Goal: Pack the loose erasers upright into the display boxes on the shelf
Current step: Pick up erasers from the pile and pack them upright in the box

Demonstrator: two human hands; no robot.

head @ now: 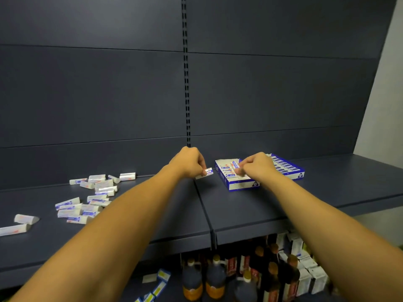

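Both hands are busy: our right hand (254,165) pinches an eraser (235,165) over the near display box (239,185), seating it upright, while our left hand (188,163) pinches another eraser (208,171) just beside. Next we should pass that one across; the loose erasers (91,192) wait at left on the shelf (250,210).

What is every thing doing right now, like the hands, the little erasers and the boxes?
Left hand: pinching one small white-and-blue wrapped eraser beside the box.
Right hand: fingers curled round another wrapped eraser, over the front box.
Front blue-and-white cardboard display box: open, partly filled.
Back blue display box: open, full rows.
Pile of loose wrapped erasers: lying flat, scattered on the dark shelf.
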